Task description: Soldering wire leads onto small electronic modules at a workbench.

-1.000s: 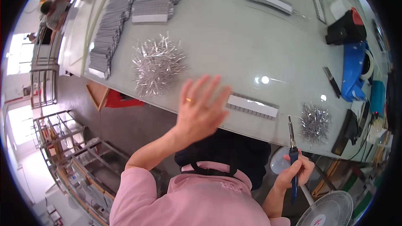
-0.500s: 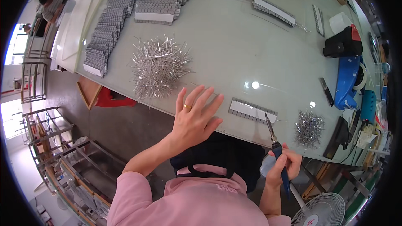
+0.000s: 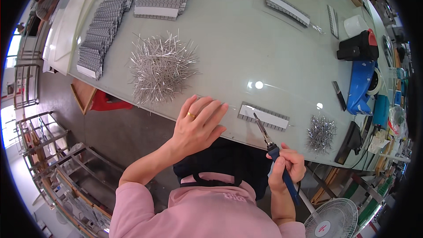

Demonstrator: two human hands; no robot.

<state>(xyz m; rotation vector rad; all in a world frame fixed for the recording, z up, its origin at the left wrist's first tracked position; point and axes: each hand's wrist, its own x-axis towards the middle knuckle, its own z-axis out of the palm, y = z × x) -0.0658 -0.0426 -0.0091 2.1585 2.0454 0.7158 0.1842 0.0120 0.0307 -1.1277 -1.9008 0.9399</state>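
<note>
My right hand (image 3: 288,167) grips a blue-handled soldering iron (image 3: 274,152). Its metal tip points at the left part of a grey, segmented strip with a white band (image 3: 264,117), lying near the table's front edge. Whether the tip touches the strip I cannot tell. A thin wire end sticks out at the strip's right end. My left hand (image 3: 197,121), with a ring on one finger, lies palm down at the table edge left of the strip, its fingers stretched out. By its fingertips a short thin wire (image 3: 230,106) shows; what lies under the palm is hidden.
Left of centre sits a large pile of thin metal wires (image 3: 163,68); a smaller pile (image 3: 320,134) lies at right. Stacked grey strips (image 3: 103,28) fill the far left. A knife (image 3: 339,96) and a blue tape dispenser (image 3: 362,88) are at right. A fan (image 3: 332,220) stands below.
The soldering iron has moved left, its tip passing from the strip's right end to its left part. My left hand's fingers have drawn closer together. The whole view has shifted slightly.
</note>
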